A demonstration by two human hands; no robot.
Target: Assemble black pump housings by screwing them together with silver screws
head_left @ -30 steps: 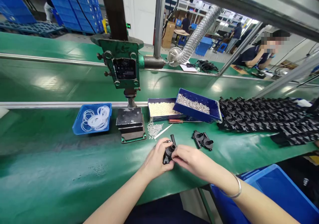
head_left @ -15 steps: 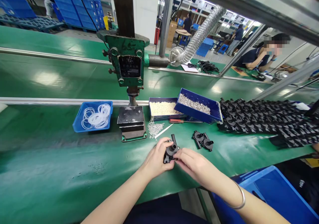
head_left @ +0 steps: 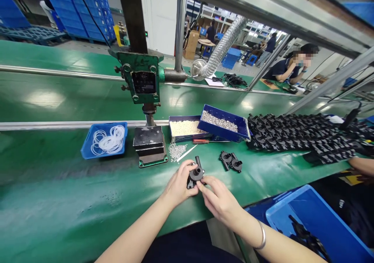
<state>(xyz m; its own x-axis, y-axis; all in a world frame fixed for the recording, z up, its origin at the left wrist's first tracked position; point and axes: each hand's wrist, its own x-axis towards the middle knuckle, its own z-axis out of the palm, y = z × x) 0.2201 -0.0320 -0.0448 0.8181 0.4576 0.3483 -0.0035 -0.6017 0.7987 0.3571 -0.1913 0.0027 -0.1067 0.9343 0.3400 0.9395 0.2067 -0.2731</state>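
Observation:
A black plastic pump housing [head_left: 196, 172], with a round boss on top and a pipe pointing away from me, is gripped in my left hand [head_left: 179, 183]. My left fingers and thumb wrap its left side above the green table. At the housing's lower right edge, my right hand [head_left: 217, 198] has its thumb and fingertips pinched together; whatever may be between them is too small or hidden to name. Two similar black housings [head_left: 230, 161] lie to the right. Small pale rings [head_left: 177, 152] are spread beyond my left hand, beside a thin white stick [head_left: 187, 153].
A press [head_left: 148, 144] stands left of centre, a blue tray of white rubber rings [head_left: 84, 152] beside it. Behind are a bin of cream pieces [head_left: 184, 128], a tilted bin of screws [head_left: 220, 122] and a screwdriver [head_left: 201, 141]. Rows of black housings [head_left: 280, 132] and a blue crate [head_left: 309, 193] are right.
The view has shifted, showing more of the blue crate at lower right. My right fingertips have moved slightly along the housing's near edge; my left hand keeps its hold.

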